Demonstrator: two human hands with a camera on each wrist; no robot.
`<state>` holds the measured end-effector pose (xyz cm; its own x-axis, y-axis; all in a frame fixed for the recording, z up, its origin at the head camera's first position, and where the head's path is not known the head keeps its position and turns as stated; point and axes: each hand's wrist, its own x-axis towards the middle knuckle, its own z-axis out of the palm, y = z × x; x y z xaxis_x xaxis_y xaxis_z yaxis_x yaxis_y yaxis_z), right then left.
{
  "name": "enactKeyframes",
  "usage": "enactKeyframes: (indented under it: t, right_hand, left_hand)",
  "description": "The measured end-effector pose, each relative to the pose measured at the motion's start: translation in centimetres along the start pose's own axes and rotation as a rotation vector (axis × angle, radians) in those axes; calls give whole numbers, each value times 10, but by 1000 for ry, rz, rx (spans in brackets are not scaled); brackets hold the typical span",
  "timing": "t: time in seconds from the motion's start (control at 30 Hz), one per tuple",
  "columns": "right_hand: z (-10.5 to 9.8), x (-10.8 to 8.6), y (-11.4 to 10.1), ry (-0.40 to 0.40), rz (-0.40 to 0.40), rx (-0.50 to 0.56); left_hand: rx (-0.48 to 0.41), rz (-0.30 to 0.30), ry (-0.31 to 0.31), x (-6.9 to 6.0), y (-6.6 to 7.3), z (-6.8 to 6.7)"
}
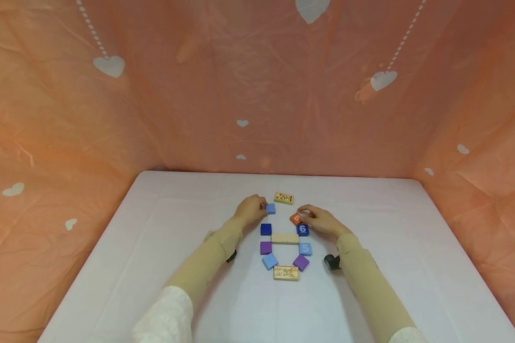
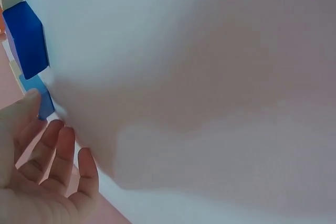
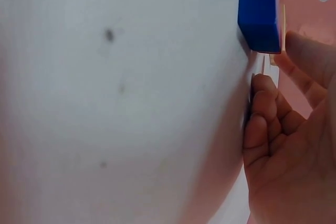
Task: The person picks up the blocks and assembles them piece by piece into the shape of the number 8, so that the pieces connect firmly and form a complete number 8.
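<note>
My left hand (image 1: 252,209) pinches a light blue block (image 1: 271,208) at the upper left of an oval ring of blocks. In the left wrist view its thumb lies against that light blue block (image 2: 44,98), with the other fingers partly curled. Across the ring, my right hand (image 1: 322,221) holds a tilted orange letter block (image 1: 295,218) between thumb and forefinger. Just below it sits a dark blue block marked 6 (image 1: 302,229). The right wrist view shows this dark blue block (image 3: 261,19) hiding most of the orange one.
A patterned wooden block (image 1: 284,198) lies at the ring's top, another (image 1: 286,273) at its bottom. A plain wooden block (image 1: 285,238) spans the middle. Dark blue (image 1: 266,229), purple (image 1: 265,247) and light blue (image 1: 305,249) blocks line the sides on the white table (image 1: 176,200).
</note>
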<state>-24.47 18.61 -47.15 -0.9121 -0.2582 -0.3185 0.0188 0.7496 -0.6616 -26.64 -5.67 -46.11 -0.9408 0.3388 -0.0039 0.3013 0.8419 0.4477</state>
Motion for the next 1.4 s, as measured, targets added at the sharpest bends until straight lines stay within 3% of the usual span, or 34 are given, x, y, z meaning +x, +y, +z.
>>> enactKeyframes:
  t: [0.13, 0.33, 0.67, 0.83, 1.4]
  right_hand:
    - [0, -1, 0, 4, 0, 1]
    - [1, -1, 0, 4, 4, 6]
    - [3, -1, -3, -15, 62, 79]
    - [2, -2, -3, -20, 35, 81]
    - [1, -3, -1, -22, 31, 84]
  left_hand:
    - [6, 27, -41, -2, -1, -1]
    - [-18, 7, -89, -3, -2, -3]
    - [-86, -12, -40, -2, -4, -1]
    - [-69, -9, -17, -2, -6, 1]
    - [-103, 39, -47, -7, -10, 4]
